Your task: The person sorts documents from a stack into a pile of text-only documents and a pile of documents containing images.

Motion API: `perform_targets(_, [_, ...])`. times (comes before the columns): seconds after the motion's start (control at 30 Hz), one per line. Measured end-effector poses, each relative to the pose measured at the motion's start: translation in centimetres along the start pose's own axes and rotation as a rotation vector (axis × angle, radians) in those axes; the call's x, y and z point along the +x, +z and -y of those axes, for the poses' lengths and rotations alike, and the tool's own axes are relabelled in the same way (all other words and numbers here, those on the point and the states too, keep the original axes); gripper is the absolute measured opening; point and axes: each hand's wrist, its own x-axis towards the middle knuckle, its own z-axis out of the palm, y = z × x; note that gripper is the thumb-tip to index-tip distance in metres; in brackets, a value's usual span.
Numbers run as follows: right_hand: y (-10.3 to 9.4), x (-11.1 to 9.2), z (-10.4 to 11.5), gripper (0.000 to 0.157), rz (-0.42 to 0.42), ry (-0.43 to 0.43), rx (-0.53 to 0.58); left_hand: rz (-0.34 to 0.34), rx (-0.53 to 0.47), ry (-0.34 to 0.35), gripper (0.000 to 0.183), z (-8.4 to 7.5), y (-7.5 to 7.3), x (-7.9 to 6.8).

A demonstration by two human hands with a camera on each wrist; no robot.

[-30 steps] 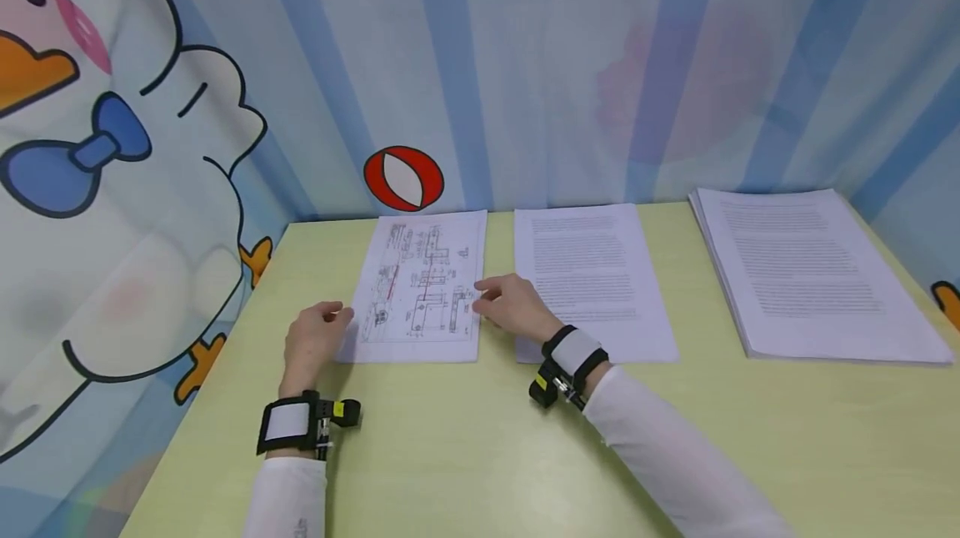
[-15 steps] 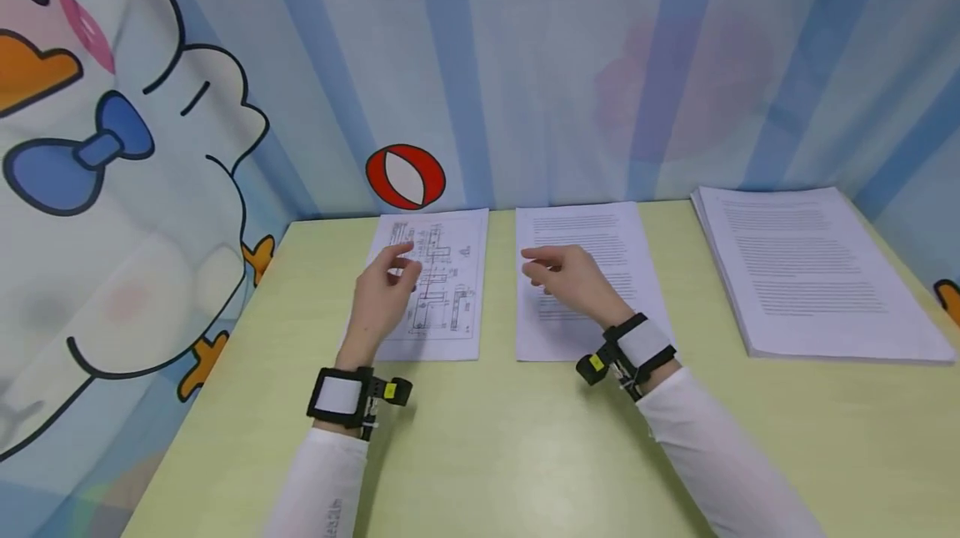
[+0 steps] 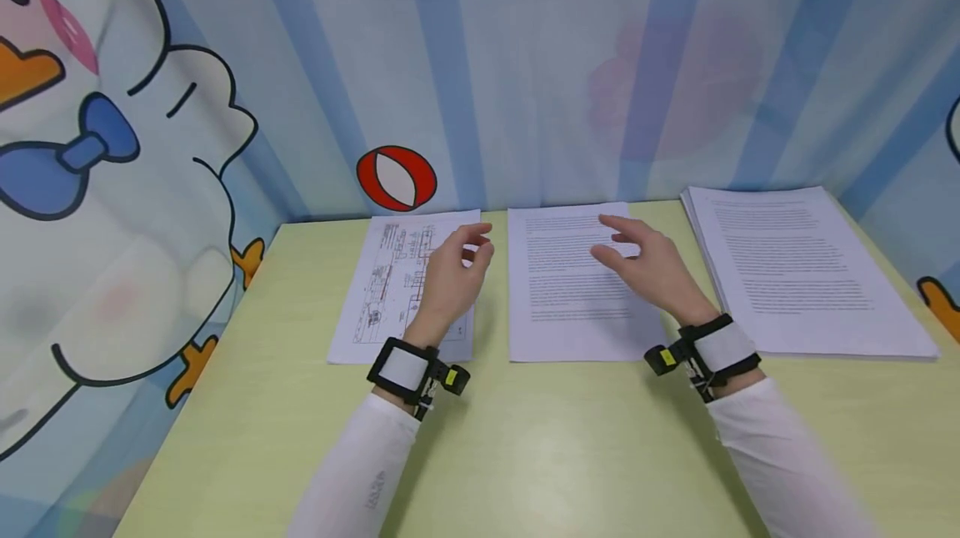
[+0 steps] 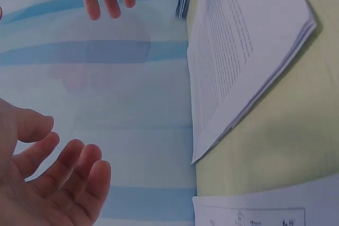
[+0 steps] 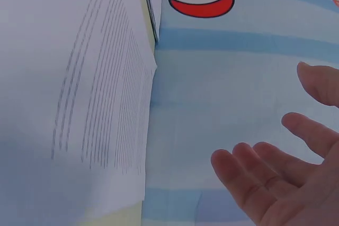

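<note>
My left hand [image 3: 453, 275] hovers over the right part of the sheet with technical drawings [image 3: 375, 304], fingers loosely bent and holding nothing. Above the middle stack of printed text pages [image 3: 558, 296] is my right hand [image 3: 656, 271], its thumb and fingers spread apart with nothing between them. In the left wrist view the left hand's fingers [image 4: 71, 178] are relaxed and apart from the paper. The right wrist view shows the right hand's fingers [image 5: 259, 178] extended beside the text page [image 5: 90, 104]. Part of the drawing lies hidden behind the left hand.
A thicker stack of printed pages [image 3: 810, 288] sits at the right of the pale yellow table [image 3: 540, 446]. Behind the table hangs a blue striped cloth [image 3: 540, 71] with a printed red and white ball [image 3: 396, 178]. A cartoon duck [image 3: 127, 271] covers the left side.
Both hands have moved right: the left from the drawing's left edge to over its right part, the right from between the papers to above the text pages. The papers stay put.
</note>
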Motion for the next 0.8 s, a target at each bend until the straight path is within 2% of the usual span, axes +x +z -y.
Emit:
perform_targets(0.2, [-2.9,-1.2,-1.5,0.067,-0.046,0.012,-0.065,0.054,0.047,-0.042,0.037,-0.8,1.9,0.3])
perform_targets(0.43, [-5.9,-2.5,-3.3,0.083,-0.038,0.07,-0.161,0.12,0.113,-0.05,0.041,-2.1,4.7,0.8])
perform_targets(0.57, [-7.9,-3.3,-4.9,0.086,-0.052,0.09,-0.172,0.139,0.134,-0.068,0.038,-3.0,6.4,0.8])
perform_targets(0.8, [-10.0,-4.7,-7.4,0.085,-0.087,0.161,-0.185,0.194,0.104,-0.11,0.035,-3.6,9.8,0.0])
